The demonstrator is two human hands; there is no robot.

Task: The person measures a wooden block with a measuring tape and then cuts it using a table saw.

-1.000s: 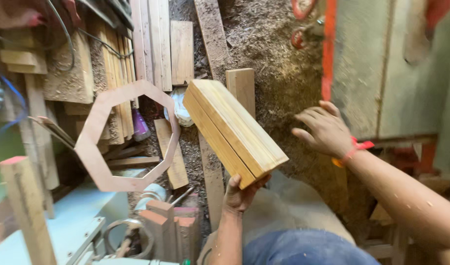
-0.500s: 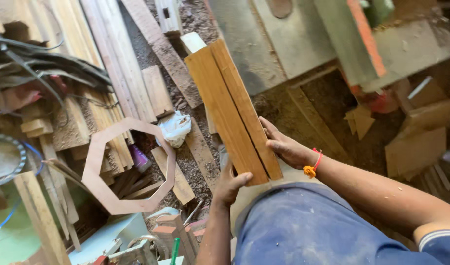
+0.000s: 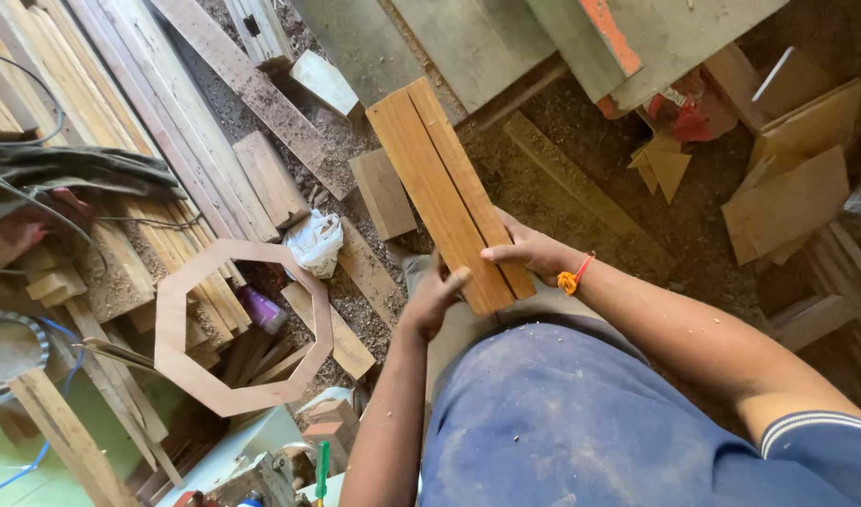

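Below our head, over the sawdust floor [image 3: 693,216], we hold a stack of orange-brown wooden boards [image 3: 449,192] at its near end, and it tilts away from us to the upper left. Our left hand [image 3: 432,299] closes its grip on the near left corner, thumb up against the wood. Our right hand [image 3: 529,252] clamps the right edge, with fingers spread over the top face. How many boards are in the stack we cannot tell, because only the top face with one seam shows; the underside and the near end are hidden by our hands. Our lap in blue cloth [image 3: 581,422] covers the ground beneath.

To the left, an octagonal wooden frame [image 3: 243,324] leans over a heap of planks [image 3: 158,113], and through its opening we see a purple bottle [image 3: 261,310], partly hidden. A crumpled white bag [image 3: 315,239] lies just beside the frame; its contents are not visible. Cardboard-coloured offcuts [image 3: 787,197] lie at the right, well apart.
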